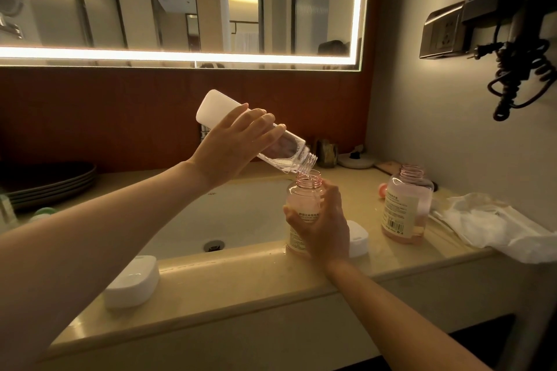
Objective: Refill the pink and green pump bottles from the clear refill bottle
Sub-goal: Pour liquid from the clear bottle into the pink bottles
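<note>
Nearest the lens, the left forearm (90,235) is stretched across the sink (229,220). The refill bottle (289,156) is gripped round its middle by the left hand (232,144), fingers and thumb wrapped about it, and is tipped neck-down above the sink's right rim, white base uppermost. Its mouth is held just over the open neck of a pink bottle (304,196), and a thin stream is seen falling in. That pink bottle is stood on the counter at the sink's right edge and is steadied by the right hand (319,226), curled round its lower half. The step in hand is judged to be the filling of a pink bottle. Little liquid is left pooled at the refill bottle's shoulder, so a steeper tilt will probably be called for, with the two mouths aligned, before the bottle is righted. A second pink bottle (404,205), uncapped and partly full, is stood further right of the sink, with a crumpled white bag (488,223) beyond it. A white block (131,281) is laid at the sink's front left corner. Left of the sink, a small green object (45,212) is seen by stacked plates (51,181); whether it belongs to the green bottle cannot be told.
</note>
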Demonstrator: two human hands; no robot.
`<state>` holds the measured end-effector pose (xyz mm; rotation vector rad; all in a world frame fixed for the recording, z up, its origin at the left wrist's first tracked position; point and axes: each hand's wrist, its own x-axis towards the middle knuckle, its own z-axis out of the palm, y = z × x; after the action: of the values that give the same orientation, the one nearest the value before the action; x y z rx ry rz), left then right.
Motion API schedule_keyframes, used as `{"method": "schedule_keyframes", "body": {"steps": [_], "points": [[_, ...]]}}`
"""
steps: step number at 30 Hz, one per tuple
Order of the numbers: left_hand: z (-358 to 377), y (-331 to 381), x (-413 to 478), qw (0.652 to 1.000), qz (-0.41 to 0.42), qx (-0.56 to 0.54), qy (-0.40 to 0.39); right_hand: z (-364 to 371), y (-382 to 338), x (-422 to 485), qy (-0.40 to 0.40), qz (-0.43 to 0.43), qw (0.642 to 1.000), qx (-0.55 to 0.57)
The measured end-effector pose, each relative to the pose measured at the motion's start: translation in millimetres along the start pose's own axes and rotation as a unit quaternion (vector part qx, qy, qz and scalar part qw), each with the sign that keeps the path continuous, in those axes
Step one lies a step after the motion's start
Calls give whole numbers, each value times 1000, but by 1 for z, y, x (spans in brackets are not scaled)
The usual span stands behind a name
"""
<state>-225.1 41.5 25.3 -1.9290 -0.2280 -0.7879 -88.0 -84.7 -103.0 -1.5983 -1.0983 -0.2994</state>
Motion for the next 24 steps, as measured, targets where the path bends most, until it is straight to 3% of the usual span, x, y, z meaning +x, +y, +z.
{"method": "schedule_keyframes", "body": {"steps": [24], "points": [[-12, -5, 14, 995, 69, 75, 15, -2, 0, 1, -4, 8, 1000, -2]]}}
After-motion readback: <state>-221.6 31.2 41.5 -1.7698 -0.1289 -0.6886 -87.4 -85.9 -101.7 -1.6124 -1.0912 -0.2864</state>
